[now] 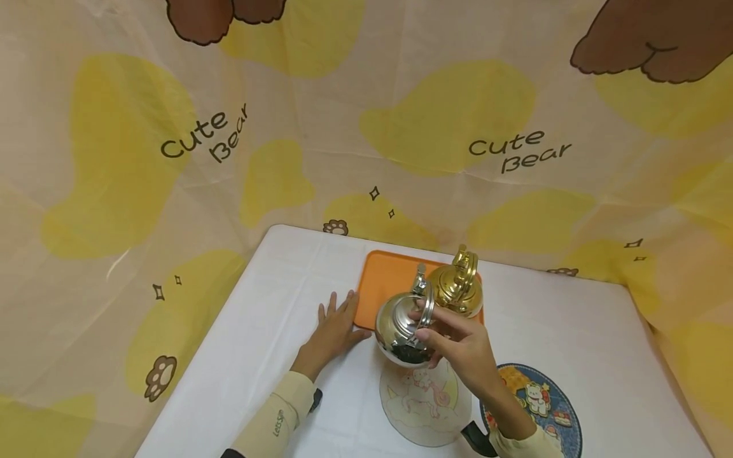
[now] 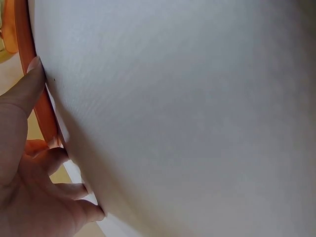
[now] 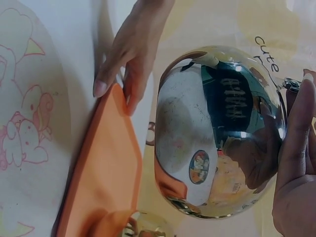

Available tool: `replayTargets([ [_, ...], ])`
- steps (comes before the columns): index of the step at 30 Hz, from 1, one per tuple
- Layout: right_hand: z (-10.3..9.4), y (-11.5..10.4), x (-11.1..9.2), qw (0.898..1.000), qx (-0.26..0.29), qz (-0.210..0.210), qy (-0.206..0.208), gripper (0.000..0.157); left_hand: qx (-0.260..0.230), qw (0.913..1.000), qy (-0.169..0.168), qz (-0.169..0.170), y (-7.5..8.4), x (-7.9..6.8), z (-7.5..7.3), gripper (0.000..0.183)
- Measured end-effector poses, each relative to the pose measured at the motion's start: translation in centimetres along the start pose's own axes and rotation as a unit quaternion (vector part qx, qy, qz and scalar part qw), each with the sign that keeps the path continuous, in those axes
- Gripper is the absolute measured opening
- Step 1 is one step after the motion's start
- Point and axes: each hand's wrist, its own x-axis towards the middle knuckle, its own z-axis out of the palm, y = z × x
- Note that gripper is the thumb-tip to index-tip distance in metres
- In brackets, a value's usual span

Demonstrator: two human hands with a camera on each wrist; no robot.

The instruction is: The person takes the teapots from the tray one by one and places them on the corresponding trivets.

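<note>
Silver kettle (image 1: pixel 397 327) in the head view: the right hand (image 1: pixel 466 350), fingers curled, grips its handle (image 1: pixel 427 310) beside a gold kettle (image 1: pixel 449 289) on an orange tray (image 1: pixel 380 286). Left wrist view: the left hand (image 2: pixel 24 187) has fingers spread, apparently touching the tray's edge. Only the right wrist view shows the mirrored belly (image 3: pixel 190 118) held clear of the tray.

The gold kettle (image 1: pixel 446 287) is blocking the right of the orange tray (image 1: pixel 382 280); the silver kettle (image 1: pixel 394 326) is obstructing its near edge. Rightward, the white table (image 1: pixel 550 318) is offering passage.
</note>
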Motion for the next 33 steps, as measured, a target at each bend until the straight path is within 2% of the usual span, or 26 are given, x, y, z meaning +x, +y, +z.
replayTargets([
  [11, -0.5, 0.1, -1.0, 1.000, 0.018, -0.008, -0.013, 0.044, -0.002, 1.0000, -0.002, 0.005, -0.1, -0.1, -0.1, 0.097],
  [17, -0.6, 0.1, -1.8, 1.000, 0.015, 0.010, -0.010, 0.044, 0.000, 1.0000, -0.002, -0.001, -0.1, 0.0, 0.0, 0.098],
  [25, -0.7, 0.5, -2.9, 0.999, 0.028, 0.008, -0.012, 0.044, -0.002, 1.0000, 0.006, 0.004, -0.1, 0.0, 0.0, 0.098],
  [33, -0.6, 1.0, -4.0, 0.999, 0.019, 0.031, -0.003, 0.043, -0.002, 1.0000, -0.004, -0.005, 0.0, -0.1, 0.1, 0.098],
])
